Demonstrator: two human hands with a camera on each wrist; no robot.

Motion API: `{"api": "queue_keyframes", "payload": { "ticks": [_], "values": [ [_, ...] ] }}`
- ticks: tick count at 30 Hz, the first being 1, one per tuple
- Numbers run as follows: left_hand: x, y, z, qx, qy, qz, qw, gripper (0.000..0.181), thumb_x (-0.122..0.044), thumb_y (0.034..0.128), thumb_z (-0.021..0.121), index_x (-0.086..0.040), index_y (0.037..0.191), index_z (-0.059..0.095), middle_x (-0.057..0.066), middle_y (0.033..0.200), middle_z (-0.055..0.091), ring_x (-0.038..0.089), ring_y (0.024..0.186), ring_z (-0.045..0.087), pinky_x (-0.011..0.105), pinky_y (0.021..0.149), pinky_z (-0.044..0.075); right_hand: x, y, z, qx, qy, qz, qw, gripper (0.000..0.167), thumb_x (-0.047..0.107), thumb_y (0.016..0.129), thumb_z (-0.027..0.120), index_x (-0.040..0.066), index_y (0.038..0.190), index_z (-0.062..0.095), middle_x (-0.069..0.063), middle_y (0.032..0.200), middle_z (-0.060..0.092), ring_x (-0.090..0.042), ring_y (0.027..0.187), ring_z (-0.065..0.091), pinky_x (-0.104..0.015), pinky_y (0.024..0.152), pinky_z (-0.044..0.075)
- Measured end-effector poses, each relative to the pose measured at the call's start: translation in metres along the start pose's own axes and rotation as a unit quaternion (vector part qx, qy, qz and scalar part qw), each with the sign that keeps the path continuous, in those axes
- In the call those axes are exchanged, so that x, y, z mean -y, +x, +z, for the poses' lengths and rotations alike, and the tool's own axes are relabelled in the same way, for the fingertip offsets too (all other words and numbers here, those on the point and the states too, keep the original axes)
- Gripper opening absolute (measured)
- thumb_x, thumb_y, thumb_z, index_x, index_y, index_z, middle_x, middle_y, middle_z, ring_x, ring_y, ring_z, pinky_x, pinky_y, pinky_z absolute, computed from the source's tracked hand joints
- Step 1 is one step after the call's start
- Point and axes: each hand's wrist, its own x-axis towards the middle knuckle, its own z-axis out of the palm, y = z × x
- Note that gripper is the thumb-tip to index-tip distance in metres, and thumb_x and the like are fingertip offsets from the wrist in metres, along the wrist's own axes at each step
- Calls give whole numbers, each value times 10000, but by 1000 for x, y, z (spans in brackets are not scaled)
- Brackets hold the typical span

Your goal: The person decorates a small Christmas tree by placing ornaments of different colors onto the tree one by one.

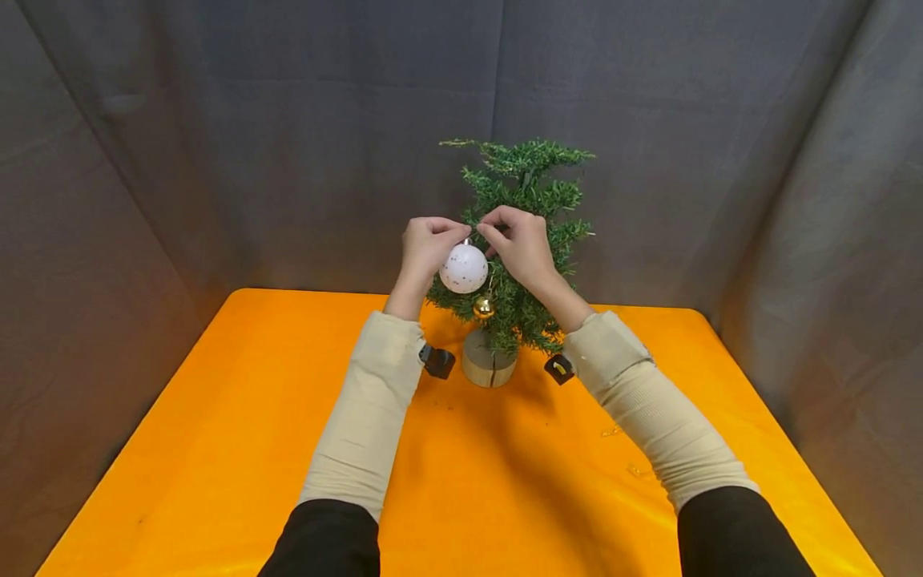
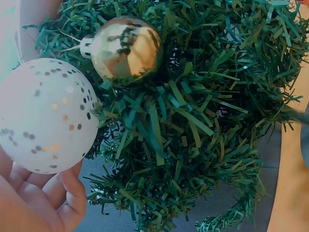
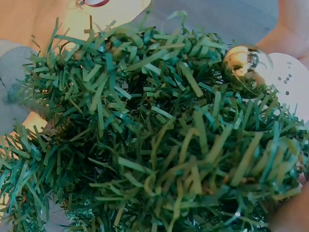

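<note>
A white Christmas bauble (image 1: 464,270) with dark and gold specks hangs in front of a small artificial Christmas tree (image 1: 537,196). Just above its cap, the left hand (image 1: 424,247) pinches the top of its string with thumb and forefinger. Close beside it, the right hand (image 1: 525,247) holds thumb and fingertips together at the fine string, against the branches. Below the white bauble, a smaller shiny gold bauble (image 2: 126,50) hangs on the tree. Green branches (image 3: 145,121) fill most of the right wrist view and hide nearly all of the right hand there.
The tree stands on a round wooden base (image 1: 479,370) on an orange tabletop (image 1: 274,417). Thin clear loops (image 1: 611,431) lie at the right on it. Grey curtain (image 1: 324,160) encloses the back and sides. Both wrists carry small black cameras (image 1: 437,362).
</note>
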Motion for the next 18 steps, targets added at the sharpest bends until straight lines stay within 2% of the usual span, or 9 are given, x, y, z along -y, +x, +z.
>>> {"api": "queue_keyframes", "payload": {
  "ticks": [10, 18],
  "values": [
    [4, 1, -2, -13, -310, 173, 9994, 218, -170, 838, 627, 28, 908, 686, 111, 871, 634, 198, 776, 538, 296, 670, 485, 2, 3, 0, 107, -174, 130, 9997, 149, 105, 881, 568, -19, 899, 648, -136, 775, 628, -209, 503, 568, -278, 514, 476],
    [6, 2, 0, -56, -537, 506, 9973, 208, -163, 853, 615, 28, 903, 681, 94, 824, 642, 177, 754, 545, 271, 667, 471, 4, 4, 1, 234, -312, 328, 9987, 164, 136, 891, 556, -6, 904, 639, -121, 813, 618, -196, 517, 571, -265, 509, 476]
  ]
}}
